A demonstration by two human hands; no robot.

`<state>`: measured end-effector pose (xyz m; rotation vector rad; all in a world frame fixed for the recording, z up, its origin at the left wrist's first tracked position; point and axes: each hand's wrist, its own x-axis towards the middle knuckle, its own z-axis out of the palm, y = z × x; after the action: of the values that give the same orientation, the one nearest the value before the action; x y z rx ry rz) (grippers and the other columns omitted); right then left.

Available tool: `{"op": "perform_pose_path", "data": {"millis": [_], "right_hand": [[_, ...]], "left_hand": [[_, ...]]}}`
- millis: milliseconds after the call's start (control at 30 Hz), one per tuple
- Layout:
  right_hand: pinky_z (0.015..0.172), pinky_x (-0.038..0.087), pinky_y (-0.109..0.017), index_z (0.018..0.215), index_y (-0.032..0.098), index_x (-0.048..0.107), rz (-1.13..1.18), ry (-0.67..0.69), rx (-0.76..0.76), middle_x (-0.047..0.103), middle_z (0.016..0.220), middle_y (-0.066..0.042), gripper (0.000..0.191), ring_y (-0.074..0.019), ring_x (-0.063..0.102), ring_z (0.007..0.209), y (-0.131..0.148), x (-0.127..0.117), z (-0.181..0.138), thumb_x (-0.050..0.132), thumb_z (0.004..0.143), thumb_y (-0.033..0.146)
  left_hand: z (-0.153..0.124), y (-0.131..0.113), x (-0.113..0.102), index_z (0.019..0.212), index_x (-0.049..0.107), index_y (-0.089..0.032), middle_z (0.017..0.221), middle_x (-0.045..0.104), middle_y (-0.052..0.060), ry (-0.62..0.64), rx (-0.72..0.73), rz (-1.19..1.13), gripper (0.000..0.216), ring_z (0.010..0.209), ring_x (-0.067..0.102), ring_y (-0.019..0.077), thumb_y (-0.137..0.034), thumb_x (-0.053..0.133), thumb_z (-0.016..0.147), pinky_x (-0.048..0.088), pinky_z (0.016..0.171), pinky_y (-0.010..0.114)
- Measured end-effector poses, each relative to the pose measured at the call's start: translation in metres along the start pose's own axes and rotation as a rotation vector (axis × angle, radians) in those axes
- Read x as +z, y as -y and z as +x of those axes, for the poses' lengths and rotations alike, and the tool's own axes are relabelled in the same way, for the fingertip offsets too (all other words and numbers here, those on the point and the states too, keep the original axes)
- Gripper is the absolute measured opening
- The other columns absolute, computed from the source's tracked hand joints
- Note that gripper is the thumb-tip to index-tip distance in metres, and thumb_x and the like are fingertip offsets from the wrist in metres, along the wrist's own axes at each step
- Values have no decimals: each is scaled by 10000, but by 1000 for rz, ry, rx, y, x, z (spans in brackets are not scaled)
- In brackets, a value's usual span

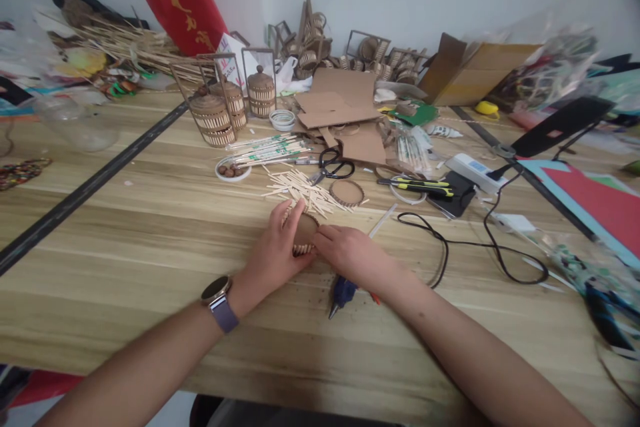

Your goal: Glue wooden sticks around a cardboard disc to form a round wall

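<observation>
A small round basket with a brown cardboard base and a wall of short wooden sticks sits on the table between my hands. My left hand wraps its thumb and fingers around the left side of it. At its right rim, the fingers of my right hand are pinched together; whatever they hold is hidden. Just beyond lies a loose pile of short wooden sticks, beside a cardboard disc with a ridged brown edge. Under my right wrist a blue glue gun is partly covered, its nozzle pointing toward me.
Black scissors, a bowl of brown beads and bundled sticks lie farther back. Finished lidded baskets stand back left, cardboard pieces at centre. To the right are a yellow cutter, a power strip and a black cable.
</observation>
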<state>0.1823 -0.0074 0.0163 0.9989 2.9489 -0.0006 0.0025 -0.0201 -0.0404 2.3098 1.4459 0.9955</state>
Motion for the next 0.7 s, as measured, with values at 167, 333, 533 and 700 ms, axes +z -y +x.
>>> {"op": "perform_pose_path", "data": {"millis": [167, 333, 533, 700], "right_hand": [[666, 424, -298, 1081, 131, 641, 85, -50, 79, 662, 945, -96, 205, -219, 644, 823, -4, -18, -10, 624, 931, 271], [689, 419, -305, 957, 167, 668, 136, 31, 176, 679, 908, -82, 217, -225, 651, 822, -21, -37, -38, 531, 978, 333], [627, 383, -271, 855, 191, 615, 276, 176, 337, 663, 806, -45, 216, -194, 610, 722, -37, -38, -79, 564, 950, 378], [634, 378, -242, 803, 195, 565, 463, 308, 350, 631, 833, -15, 124, -168, 572, 732, -40, -27, -90, 657, 761, 123]], "left_hand": [[0, -2, -2, 1519, 129, -286, 1427, 328, 166, 12, -39, 21, 1009, 1368, 363, 370, -337, 782, 752, 431, 1063, 579], [-1, -3, -5, 1518, 123, -277, 1386, 350, 155, 18, -34, 45, 1037, 1336, 384, 356, -220, 778, 716, 424, 1063, 569], [-2, -1, -4, 1518, 149, -246, 1408, 335, 171, -9, -27, 45, 1008, 1346, 367, 350, -192, 762, 719, 411, 1079, 547], [-2, 1, -4, 1517, 160, -240, 1403, 355, 167, -40, 7, 56, 984, 1338, 378, 343, -183, 748, 730, 387, 1097, 553]]}}
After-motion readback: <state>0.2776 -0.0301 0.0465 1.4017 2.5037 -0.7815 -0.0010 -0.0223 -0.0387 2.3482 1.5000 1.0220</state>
